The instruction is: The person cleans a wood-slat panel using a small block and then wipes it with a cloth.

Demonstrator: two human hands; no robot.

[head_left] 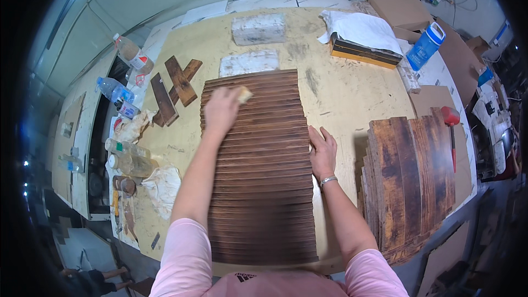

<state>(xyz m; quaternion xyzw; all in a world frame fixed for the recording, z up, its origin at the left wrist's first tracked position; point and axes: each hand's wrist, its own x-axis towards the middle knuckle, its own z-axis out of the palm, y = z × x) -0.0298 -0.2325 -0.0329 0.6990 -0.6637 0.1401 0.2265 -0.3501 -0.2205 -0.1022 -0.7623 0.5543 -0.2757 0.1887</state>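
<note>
A long row of dark brown wooden boards [258, 170], packed tightly on edge, runs up the middle of the table. Toward its far left, my left hand [221, 111] is closed on a small pale yellow sponge [245, 95], which rests on the upper edges of the boards. My right hand [323, 153], with a metal band at the wrist, lies against the right side of the row. Its fingers are stretched out and hold nothing. Two white, dark-smeared blocks [258, 28] sit beyond the far end, the nearer one almost touching it.
Stacked brown planks [410, 176] stand at right, a red-headed mallet [451, 118] beside them. Loose wood pieces [180, 80], several bottles [132, 165] and crumpled rags [163, 190] line the left. A blue bottle [425, 47] and a cloth-covered box [366, 49] are far right.
</note>
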